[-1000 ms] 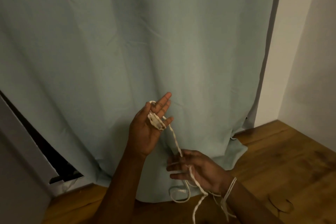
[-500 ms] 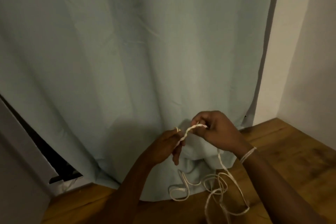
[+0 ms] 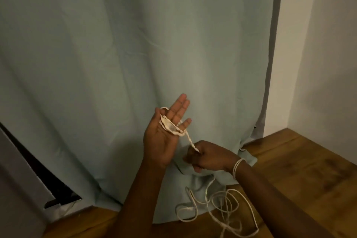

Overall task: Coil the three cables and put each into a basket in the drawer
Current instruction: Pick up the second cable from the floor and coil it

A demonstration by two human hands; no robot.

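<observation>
Right now the head view shows the thin, white, soft-looking cable point(image 3: 171, 127) wrapped in a few loops across the straight fingers of the left hand point(image 3: 164, 135), which is held up flat with the palm facing the person. The loops sit low on the fingers, near the palm, and nothing pinches them there — so they could slide off the fingertips if the hand tips or the fingers close together.

The right hand point(image 3: 206, 157) is curled tight around the same cable just below and beside the left hand, with a short straight bit stretched between the two. If it pulls too hard, I think the loops could bunch up or pop off.

The rest of the cable hangs down and lies in a messy pile of loose loops point(image 3: 218, 206) on the brown, shiny wooden floor point(image 3: 301, 172). Those loops cross over each other, so a knot could form as they get pulled up — that would stop the coiling.

White bands point(image 3: 237, 167) circle the right wrist; I cannot tell if they are cable or a bracelet.

Behind the hands hangs a big, pale green cloth curtain point(image 3: 116, 63), soft and wrinkly, and its bottom edge rests on the floor. A smooth white wall point(image 3: 318, 63) is on the right. No drawer or basket can be seen, so the cable is far from put away.
</observation>
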